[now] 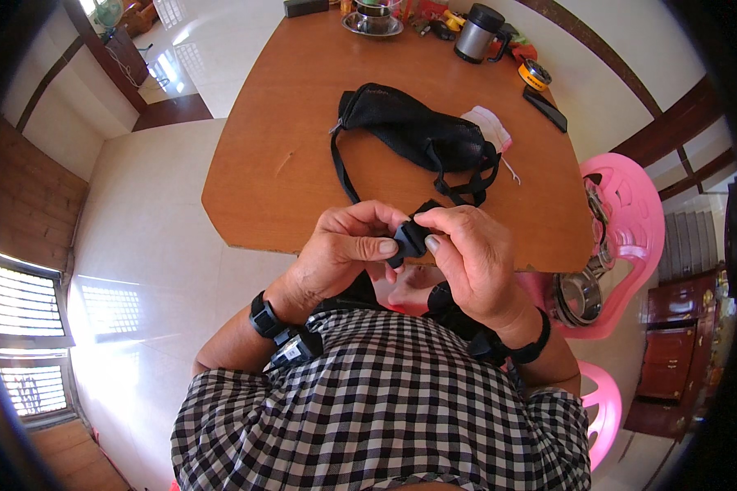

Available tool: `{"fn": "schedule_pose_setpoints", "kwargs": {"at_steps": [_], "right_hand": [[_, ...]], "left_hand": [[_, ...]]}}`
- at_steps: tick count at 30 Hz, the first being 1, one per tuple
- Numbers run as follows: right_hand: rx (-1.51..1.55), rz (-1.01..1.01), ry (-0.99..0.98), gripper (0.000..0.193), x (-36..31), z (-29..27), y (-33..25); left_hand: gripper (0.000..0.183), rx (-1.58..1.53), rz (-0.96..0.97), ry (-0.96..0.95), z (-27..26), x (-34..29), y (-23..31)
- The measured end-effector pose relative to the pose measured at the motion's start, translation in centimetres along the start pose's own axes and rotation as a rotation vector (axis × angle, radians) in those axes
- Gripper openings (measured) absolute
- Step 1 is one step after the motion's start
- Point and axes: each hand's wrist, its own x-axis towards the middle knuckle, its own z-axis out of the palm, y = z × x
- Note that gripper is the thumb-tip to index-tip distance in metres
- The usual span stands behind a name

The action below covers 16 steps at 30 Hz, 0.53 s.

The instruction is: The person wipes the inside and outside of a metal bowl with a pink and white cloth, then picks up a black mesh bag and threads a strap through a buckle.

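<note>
Left hand: the left hand (341, 248) is closed in a pinch, thumb and fingertips gripping the left side of a small black plastic buckle (408, 239)
Right hand: the right hand (472, 256) is also closed, thumb pressed on the right side of the same buckle, fingers curled over the top
Buckle: held between both hands just in front of the near table edge, above the lap; whether its 2 halves are joined I cannot tell
Strap: a black strap (341, 168) runs from the far side of the hands up to a black mesh bag (409, 131) lying mid-table
Table: wooden table (262, 180), bag near its centre, white cloth (493, 128) touching the bag's right end
Far edge: metal mug (477, 33) and a dark flat device (545, 109) at far right, well apart from the bag
Risk: the buckle could slip from such small fingertip grips; a hard pull on the strap would likely drag the bag toward the near edge
</note>
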Motion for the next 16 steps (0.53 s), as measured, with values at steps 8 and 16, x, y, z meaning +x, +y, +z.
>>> {"fn": "schedule_pose_setpoints", "kwargs": {"at_steps": [8, 16], "right_hand": [[-0.021, -0.040, 0.053, 0.028, -1.6, 1.4, 1.3], [0.280, 0.213, -0.092, 0.022, -1.3, 0.0, 0.8]], "left_hand": [[0.021, -0.073, -0.010, -0.035, -1.1, 0.0, -0.9], [0.024, 0.088, 0.077, -0.071, -1.2, 0.1, -1.6]]}}
